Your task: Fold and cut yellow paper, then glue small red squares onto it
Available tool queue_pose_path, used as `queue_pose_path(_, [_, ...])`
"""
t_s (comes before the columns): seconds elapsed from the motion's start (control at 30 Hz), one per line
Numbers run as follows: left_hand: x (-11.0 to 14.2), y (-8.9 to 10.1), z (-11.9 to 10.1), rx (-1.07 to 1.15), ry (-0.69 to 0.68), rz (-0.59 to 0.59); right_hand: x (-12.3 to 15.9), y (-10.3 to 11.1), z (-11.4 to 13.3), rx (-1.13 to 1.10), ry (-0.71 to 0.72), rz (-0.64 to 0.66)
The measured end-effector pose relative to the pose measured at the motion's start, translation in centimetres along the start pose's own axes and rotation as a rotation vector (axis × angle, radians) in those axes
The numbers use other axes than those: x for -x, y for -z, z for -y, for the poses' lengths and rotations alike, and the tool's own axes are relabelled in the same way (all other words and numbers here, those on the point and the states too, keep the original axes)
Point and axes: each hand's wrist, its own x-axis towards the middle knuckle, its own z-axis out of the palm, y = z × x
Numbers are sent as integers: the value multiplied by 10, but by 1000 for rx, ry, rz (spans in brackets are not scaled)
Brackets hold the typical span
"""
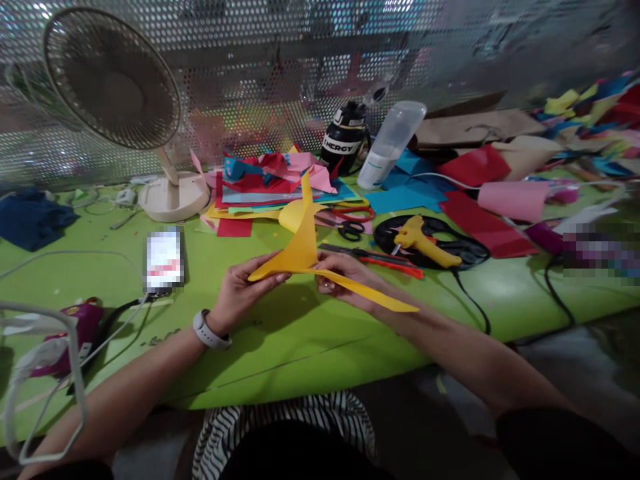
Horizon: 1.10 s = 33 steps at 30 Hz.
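Held up over a green table [300, 353]: a bent yellow piece [299, 253], its left end pinched in the left hand [250, 279], its middle pinched in the right hand [345, 275], its long tail slanting down to the right. Ahead, partly hidden behind the piece's raised tip — a stack of coloured sheets [265, 190], with black-handled scissors [342, 231] alongside. Close beyond the right hand, black-and-orange tools [397, 265], then a yellow glue gun [431, 245] on a black tray [473, 250]. Off left, a phone [164, 259], and behind it a fan [117, 90]. Farther back, a black bottle [343, 141].

Behind 1 lime-green table [300, 340] stands 1 perforated metal wall [240, 80].
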Motion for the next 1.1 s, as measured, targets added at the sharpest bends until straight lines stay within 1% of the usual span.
queue_pose_path(0.17, [0, -2, 3, 84, 51, 16, -3, 4, -4, -15, -25, 31])
queue_pose_path(0.33, [-1, -2, 5, 157, 50, 23, -3, 5, -3, -35, -41, 37])
queue_pose_path(0.43, [-3, -2, 7, 187, 44, 36, -3, 4, -4, -32, -41, 21])
queue_pose_path(0.63, [-4, -2, 10, 184, 52, 20, 2, 0, -1, -136, -83, -74])
queue_pose_path(0.77, [-3, -3, 9, 188, 62, 5, 2, -1, 2, -153, -109, -89])
queue_pose_path(1.0, [-3, -4, 10, 243, 88, 11, -4, 6, -7, -212, -87, -38])
queue_pose_path(1.1, [-4, -6, 12, 292, 119, -5, -5, 8, -8, -228, -76, -30])
